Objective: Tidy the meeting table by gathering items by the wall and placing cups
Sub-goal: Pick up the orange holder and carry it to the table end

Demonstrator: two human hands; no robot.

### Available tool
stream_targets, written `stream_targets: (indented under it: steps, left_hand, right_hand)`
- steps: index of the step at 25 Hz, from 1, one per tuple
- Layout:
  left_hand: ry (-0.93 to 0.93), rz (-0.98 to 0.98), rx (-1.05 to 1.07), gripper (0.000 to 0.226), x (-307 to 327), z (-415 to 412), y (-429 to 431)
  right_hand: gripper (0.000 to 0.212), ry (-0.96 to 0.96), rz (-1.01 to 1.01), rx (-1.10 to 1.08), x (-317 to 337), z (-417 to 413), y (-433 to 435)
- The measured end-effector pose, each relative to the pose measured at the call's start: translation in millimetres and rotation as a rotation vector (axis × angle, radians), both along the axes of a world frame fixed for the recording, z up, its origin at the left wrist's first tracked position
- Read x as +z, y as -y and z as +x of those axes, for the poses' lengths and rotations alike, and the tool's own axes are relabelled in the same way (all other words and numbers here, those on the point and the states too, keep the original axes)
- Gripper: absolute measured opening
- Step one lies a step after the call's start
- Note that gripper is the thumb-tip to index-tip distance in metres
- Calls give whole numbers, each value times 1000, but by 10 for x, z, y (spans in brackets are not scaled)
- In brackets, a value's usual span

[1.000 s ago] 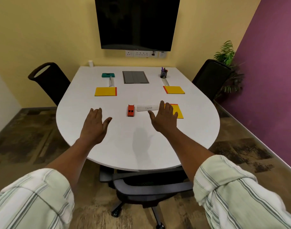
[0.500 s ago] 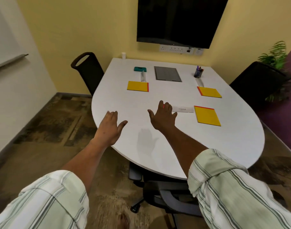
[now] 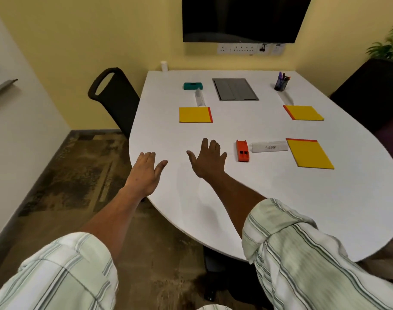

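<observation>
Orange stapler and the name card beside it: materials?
Orange stapler: looks like moulded plastic, uniform orange with a soft sheen and two dark insets; any metal is not visible. Name card: seems to be folded white card or paper, matte, with handwritten lettering. Neither is certain from this view.

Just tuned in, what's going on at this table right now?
A person stands at the near left edge of the white meeting table, both hands open and holding nothing. The right hand hovers beside the orange stapler; the left hand is at the table's edge. Three yellow notepads, a name card, a teal case and a pen cup lie spread out, not gathered. No drinking cups are visible.
</observation>
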State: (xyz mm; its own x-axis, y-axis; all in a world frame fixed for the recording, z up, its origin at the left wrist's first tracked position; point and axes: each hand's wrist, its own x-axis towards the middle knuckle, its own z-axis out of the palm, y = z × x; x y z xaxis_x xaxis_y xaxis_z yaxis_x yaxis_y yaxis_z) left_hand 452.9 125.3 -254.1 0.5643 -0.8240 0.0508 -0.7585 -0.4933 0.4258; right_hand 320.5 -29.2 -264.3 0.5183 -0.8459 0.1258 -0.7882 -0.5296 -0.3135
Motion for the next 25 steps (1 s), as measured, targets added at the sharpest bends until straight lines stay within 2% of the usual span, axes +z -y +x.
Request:
stream_targets:
  steps: [10, 15, 21, 25]
  left_hand:
    - [-105, 37, -265, 60, -236, 1119, 881]
    - [-128, 115, -422, 69, -252, 1604, 1300]
    - [-235, 132, -544, 67, -386, 1537, 1726]
    - [-291, 193, -597, 71, -534, 1447, 2111]
  right_hand:
    - [74, -27, 103, -307, -385, 506, 369]
    - [74, -13, 109, -523, -368, 643, 380]
    - [73, -54, 143, -693, -451, 523, 394]
    - [73, -42, 188, -757, -588, 425, 738]
